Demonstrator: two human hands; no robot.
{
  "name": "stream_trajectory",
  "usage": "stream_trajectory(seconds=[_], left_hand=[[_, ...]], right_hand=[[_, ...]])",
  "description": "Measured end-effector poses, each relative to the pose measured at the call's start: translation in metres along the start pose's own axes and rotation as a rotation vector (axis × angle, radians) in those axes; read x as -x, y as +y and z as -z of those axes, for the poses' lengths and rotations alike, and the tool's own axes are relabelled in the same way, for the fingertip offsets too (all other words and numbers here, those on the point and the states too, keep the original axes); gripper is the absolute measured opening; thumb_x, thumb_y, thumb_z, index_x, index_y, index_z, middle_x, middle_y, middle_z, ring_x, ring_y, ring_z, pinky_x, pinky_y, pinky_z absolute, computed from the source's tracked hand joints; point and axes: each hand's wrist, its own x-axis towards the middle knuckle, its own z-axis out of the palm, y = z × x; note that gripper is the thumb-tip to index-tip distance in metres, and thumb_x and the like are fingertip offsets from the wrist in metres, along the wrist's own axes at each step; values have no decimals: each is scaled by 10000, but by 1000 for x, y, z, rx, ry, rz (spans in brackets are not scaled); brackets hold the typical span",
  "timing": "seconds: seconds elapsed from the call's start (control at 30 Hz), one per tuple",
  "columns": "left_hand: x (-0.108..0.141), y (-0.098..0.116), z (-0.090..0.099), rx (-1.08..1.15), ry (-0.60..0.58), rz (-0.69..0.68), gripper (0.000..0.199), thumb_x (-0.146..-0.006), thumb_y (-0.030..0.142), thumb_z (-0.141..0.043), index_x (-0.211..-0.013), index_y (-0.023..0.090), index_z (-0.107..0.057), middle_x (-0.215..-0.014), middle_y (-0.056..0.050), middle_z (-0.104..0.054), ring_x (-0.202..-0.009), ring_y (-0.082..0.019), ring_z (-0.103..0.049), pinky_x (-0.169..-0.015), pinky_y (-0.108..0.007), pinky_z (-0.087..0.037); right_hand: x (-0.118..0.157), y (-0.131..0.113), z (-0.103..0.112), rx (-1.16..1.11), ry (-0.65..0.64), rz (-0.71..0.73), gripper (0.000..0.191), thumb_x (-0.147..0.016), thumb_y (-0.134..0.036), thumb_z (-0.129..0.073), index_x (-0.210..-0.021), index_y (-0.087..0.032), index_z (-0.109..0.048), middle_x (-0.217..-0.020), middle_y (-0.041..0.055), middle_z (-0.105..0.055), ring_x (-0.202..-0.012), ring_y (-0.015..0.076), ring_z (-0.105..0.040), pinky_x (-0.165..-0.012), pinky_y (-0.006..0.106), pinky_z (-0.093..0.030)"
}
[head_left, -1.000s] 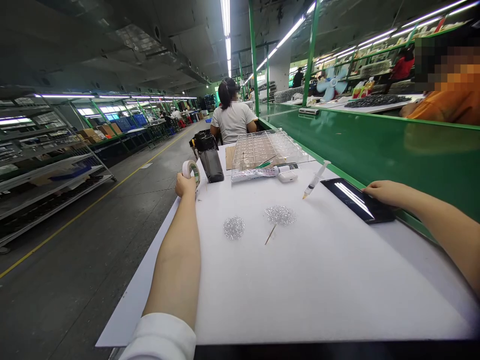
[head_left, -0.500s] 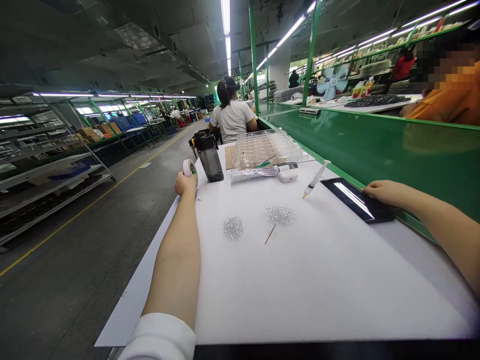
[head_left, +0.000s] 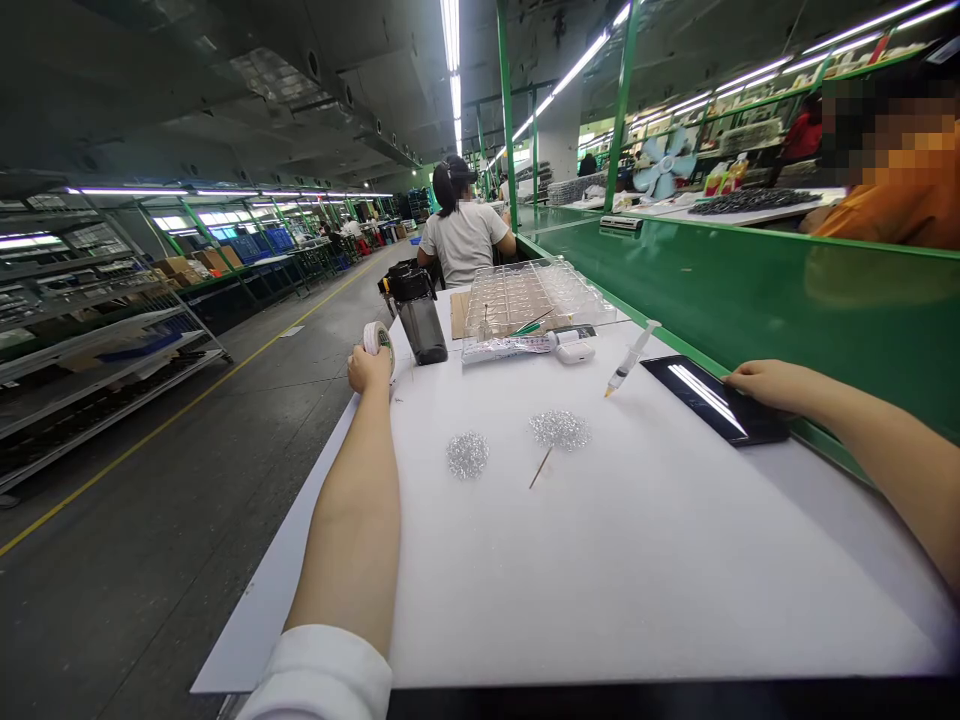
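At the left edge of the white tabletop [head_left: 480,580], my left hand [head_left: 367,370] is closed on a roll of tape [head_left: 379,343] standing on its side. My right hand [head_left: 761,385] grips the far right edge of a black tablet-like device [head_left: 712,400], its fingertips partly hidden. Two small heaps of shiny clear pieces lie between my arms, a rounder one [head_left: 467,456] on the left and a wider one [head_left: 560,430] on the right. A thin brown stick [head_left: 541,467] touches the wider heap. Left of the device rests a syringe [head_left: 631,360] with an orange tip.
A dark bottle [head_left: 421,315] stands beside the tape. Behind are clear plastic trays [head_left: 532,290], a tube [head_left: 517,344] and a white case [head_left: 575,352]. A green conveyor belt [head_left: 750,290] runs along the right. One person [head_left: 465,240] sits ahead, another [head_left: 892,205] at right.
My left hand and the tape roll have shifted very slightly left. My right hand and the device stay in place. The person ahead has moved a little.
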Motion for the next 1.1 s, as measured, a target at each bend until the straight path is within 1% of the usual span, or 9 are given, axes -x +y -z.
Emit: stream_trajectory(seconds=[0.2,0.33,0.43,0.6,0.67,0.77,0.87,0.93,1.1], left_hand=[[-3,-4,-3,-48,-87,15,224,-1041,222,-831,-1247,234,-741,-1453,-238,-831,-1432,-462,-799,-1197,-543,-649],[-6,-5,-4,-16,-27,-6,219,-1055,205,-809,-1242,258,-708,-1407,-196,-844,-1401,-438,-814,-1184,-545,-654],[-7,-5,-6,25,27,-28,254,-1073,196,-793,-1283,275,-674,-1477,-176,-826,-1441,-397,-802,-1213,-538,-648],[-13,-12,-11,-22,-107,-10,277,-987,229,-912,-1118,258,-669,-1356,-205,-845,-1431,-467,-804,-1195,-576,-648],[-16,-15,-14,-25,-134,-13,219,-996,217,-880,-1069,255,-677,-1339,-212,-851,-1425,-473,-806,-1206,-573,-634],[-21,-18,-20,-1,-133,-33,200,-1003,183,-803,-1176,259,-737,-1434,-223,-841,-1452,-461,-796,-1239,-584,-619],[-26,-17,-27,48,-138,-97,471,-965,219,-831,-1427,264,-752,-1567,-224,-804,-1543,-446,-749,-1313,-569,-584],[-28,-14,-32,45,-194,-134,576,-942,254,-853,-1507,265,-739,-1615,-216,-786,-1601,-435,-709,-1362,-544,-544],[-31,-16,-41,-109,-288,-184,427,-928,339,-881,-1340,279,-786,-1519,-242,-823,-1604,-505,-682,-1325,-629,-558]], right_hand=[[1,-1,0,13,17,4,298,-1104,-318,-586,-821,-246,-645,-813,101,-679,-753,263,-657,-581,336,-487],[2,-1,0,27,16,11,302,-1111,-325,-578,-829,-243,-649,-840,113,-697,-762,264,-663,-582,339,-489],[4,-3,0,36,26,0,303,-1117,-328,-564,-840,-243,-651,-857,116,-706,-770,264,-664,-588,341,-498],[9,-7,2,34,17,-6,296,-1114,-331,-553,-848,-242,-645,-868,114,-705,-768,259,-650,-602,345,-518],[8,-6,3,34,7,-2,305,-1119,-339,-545,-846,-242,-643,-858,115,-699,-756,254,-646,-596,340,-501],[2,0,2,23,-1,14,296,-1108,-347,-561,-841,-246,-642,-850,114,-695,-755,256,-650,-597,338,-495],[-11,8,-4,9,25,15,285,-1098,-352,-580,-839,-249,-641,-818,108,-678,-731,263,-642,-592,344,-487],[-20,15,-8,8,45,15,284,-1096,-364,-583,-844,-249,-649,-772,98,-648,-696,264,-627,-581,347,-479],[-31,26,-13,71,72,85,312,-1114,-393,-563,-865,-240,-671,-707,75,-600,-593,230,-577,-549,336,-466]])
